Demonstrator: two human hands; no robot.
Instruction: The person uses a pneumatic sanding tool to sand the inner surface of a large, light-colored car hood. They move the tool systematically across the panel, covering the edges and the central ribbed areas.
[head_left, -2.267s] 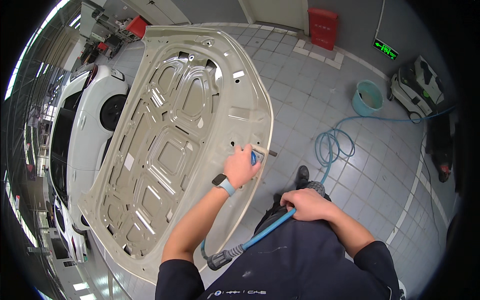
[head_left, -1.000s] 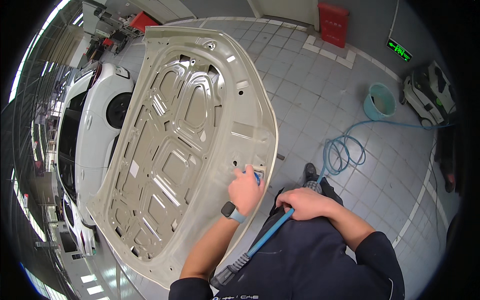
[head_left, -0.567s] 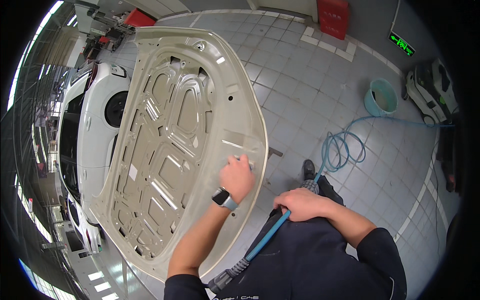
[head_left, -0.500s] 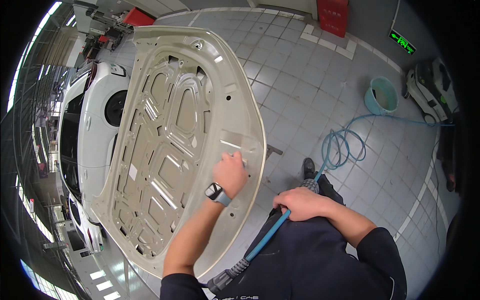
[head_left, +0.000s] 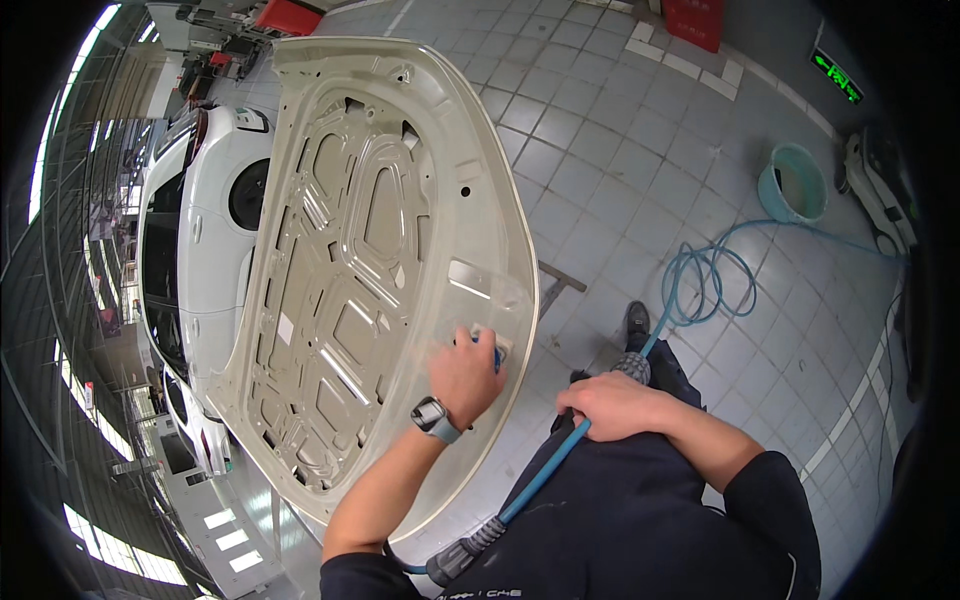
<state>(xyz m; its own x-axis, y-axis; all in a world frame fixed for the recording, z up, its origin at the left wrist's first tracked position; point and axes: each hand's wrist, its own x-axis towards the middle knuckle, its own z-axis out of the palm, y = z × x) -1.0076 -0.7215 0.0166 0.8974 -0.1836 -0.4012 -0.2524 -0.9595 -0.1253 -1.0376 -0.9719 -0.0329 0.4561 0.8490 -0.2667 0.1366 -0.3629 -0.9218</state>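
Note:
A large beige car hood (head_left: 480,240) stands on its edge or lies tilted at my left, its ribbed inner side facing up. My left hand (head_left: 466,376), a watch on its wrist, presses close to the hood's smooth right border. Its fingers are curled round a small pad (head_left: 498,357) with a blue edge, mostly hidden beneath them. At my waist my right hand (head_left: 618,405) is closed round a blue hose (head_left: 548,470). The hose has a ribbed grey fitting (head_left: 470,545) at its lower end. A dark piece beside my right thumb is unclear.
The blue hose lies in loose coils (head_left: 708,285) on the tiled floor, running toward a teal bucket (head_left: 792,185) and a wheeled machine (head_left: 880,195). A metal stand foot (head_left: 562,277) juts from under the hood. Beyond it stands a white car (head_left: 210,220).
My left hand has slid a little nearer to me along the hood's border, showing more of the pad. The right hand keeps its hold on the hose. The whole view has shifted slightly.

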